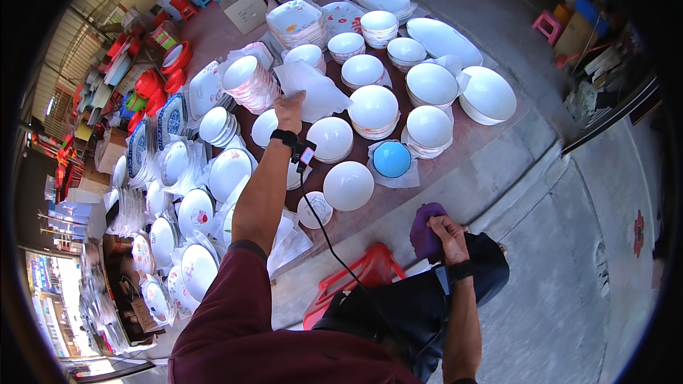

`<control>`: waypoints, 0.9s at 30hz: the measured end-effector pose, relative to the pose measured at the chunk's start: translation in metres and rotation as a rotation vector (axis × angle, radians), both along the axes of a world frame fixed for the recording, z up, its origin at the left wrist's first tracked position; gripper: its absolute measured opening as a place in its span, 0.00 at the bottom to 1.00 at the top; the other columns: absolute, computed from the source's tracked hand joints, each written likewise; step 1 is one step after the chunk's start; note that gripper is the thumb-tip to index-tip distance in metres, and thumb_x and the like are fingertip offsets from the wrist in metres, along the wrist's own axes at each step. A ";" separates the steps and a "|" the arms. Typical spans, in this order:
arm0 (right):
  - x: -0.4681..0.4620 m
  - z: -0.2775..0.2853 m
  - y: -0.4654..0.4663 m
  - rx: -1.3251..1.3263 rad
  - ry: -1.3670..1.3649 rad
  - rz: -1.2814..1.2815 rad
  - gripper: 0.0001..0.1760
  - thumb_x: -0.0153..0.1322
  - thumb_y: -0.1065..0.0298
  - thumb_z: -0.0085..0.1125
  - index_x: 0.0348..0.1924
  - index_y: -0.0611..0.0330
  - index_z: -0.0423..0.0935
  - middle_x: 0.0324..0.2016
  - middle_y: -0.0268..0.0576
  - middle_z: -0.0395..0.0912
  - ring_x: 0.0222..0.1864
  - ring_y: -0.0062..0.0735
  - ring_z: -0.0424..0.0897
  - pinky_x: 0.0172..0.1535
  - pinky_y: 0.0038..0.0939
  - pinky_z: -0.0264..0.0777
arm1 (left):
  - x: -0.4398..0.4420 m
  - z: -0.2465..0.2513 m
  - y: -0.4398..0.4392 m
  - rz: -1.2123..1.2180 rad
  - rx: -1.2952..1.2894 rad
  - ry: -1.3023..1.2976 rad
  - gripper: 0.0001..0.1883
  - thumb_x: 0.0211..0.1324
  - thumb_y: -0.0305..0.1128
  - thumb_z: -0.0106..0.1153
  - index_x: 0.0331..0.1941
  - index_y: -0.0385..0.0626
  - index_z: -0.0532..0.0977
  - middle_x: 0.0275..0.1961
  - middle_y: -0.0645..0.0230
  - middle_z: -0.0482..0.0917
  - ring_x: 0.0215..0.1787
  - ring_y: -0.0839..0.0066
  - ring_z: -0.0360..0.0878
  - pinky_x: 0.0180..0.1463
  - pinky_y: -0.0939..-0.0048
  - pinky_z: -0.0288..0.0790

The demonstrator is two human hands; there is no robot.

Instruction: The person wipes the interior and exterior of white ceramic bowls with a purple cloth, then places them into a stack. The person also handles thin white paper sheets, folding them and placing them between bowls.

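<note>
My left hand point(290, 110) reaches over the bowls and grips a white packing sheet point(315, 90) by its near edge. A tall stack of patterned bowls point(249, 82) stands just left of that hand. Below the wrist sit white bowls, one stack point(330, 138) close beside the wristband. Near my lap, my right hand point(452, 237) pinches a purple cloth point(425, 232). A light blue bowl point(392, 159) rests on a wrapping sheet, between the cloth and the white bowls. My left fingertips are partly hidden behind the hand.
Several plates point(196, 212) lean in wrapping along the left. Large serving bowls point(487, 95) and an oval dish point(444, 42) stand at the far right. Cardboard boxes point(245, 10) lie at the back. A red plastic stool point(368, 269) is under me; a black cable hangs from my left wrist.
</note>
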State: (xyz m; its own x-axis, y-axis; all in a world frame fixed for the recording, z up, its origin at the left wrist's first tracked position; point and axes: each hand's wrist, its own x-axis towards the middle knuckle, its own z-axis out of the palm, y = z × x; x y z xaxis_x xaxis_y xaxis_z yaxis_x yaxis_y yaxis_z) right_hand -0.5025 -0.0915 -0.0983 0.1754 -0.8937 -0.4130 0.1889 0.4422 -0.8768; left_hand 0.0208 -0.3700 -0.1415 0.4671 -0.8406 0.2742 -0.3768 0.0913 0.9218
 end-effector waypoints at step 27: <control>0.011 -0.018 -0.010 0.029 0.063 0.036 0.06 0.76 0.65 0.69 0.39 0.57 0.86 0.33 0.25 0.81 0.36 0.14 0.75 0.43 0.22 0.70 | -0.074 0.110 0.066 -0.106 -0.226 -1.116 0.13 0.69 0.36 0.60 0.51 0.43 0.82 0.66 0.50 0.77 0.69 0.50 0.74 0.73 0.38 0.59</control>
